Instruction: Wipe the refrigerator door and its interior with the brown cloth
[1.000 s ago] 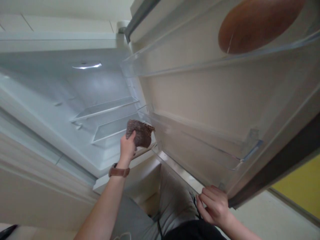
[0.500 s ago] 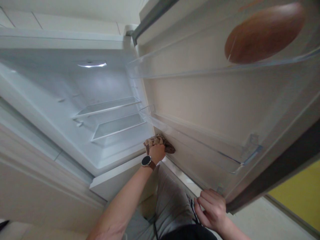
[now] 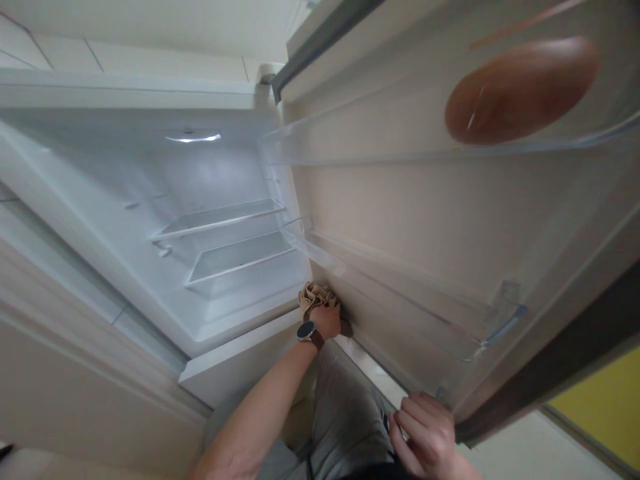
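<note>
My left hand, with a watch on its wrist, is closed on a brown cloth and presses it against the inside of the open fridge door, near the hinge side under the lower door shelf. My right hand grips the door's bottom edge with curled fingers. The fridge interior stands open to the left with two glass shelves.
A brown oval object lies in the upper door shelf. A pale cabinet panel runs along the left. My grey trousers show below. A yellow surface lies at the lower right.
My left hand has carried the cloth from in front of the fridge interior rightwards and down to the door's inner face. The right hand stays on the door edge.
</note>
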A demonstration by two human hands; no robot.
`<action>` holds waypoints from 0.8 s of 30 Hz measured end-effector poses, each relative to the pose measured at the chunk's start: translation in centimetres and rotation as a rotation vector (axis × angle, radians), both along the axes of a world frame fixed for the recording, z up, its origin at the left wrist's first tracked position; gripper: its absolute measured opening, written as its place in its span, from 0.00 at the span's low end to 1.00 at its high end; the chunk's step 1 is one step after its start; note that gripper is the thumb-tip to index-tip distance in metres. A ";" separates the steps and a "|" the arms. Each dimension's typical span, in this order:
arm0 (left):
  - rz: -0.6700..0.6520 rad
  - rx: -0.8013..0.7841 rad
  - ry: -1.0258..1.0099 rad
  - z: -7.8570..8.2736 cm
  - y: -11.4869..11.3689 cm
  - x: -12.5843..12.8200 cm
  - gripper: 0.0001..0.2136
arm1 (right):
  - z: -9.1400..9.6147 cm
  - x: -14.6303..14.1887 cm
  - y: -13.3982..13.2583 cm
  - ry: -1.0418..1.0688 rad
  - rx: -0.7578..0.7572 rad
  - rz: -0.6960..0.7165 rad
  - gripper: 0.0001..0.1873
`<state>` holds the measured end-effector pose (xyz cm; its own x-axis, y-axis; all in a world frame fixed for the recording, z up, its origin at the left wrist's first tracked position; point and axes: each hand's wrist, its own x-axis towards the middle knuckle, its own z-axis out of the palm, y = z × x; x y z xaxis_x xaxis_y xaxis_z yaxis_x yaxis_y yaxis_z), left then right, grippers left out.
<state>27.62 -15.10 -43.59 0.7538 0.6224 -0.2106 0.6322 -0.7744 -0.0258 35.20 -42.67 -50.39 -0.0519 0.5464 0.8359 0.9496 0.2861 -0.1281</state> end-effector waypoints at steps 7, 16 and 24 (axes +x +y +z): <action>-0.165 -0.140 0.102 1.5 -7.5 2.1 0.17 | 0.7 0.4 -0.1 -0.006 0.030 -0.028 0.16; -0.215 -0.193 0.058 1.5 -9.9 2.5 0.17 | 1.0 1.0 0.0 -0.020 0.041 -0.059 0.17; -0.096 -0.062 0.009 0.6 -7.2 1.9 0.15 | 0.9 0.6 -0.1 -0.017 0.035 -0.031 0.17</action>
<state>29.55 -22.34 -43.02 0.8074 0.5327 -0.2535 0.5548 -0.8317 0.0192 35.80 -42.75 -49.51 -0.0500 0.5180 0.8539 0.9600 0.2609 -0.1020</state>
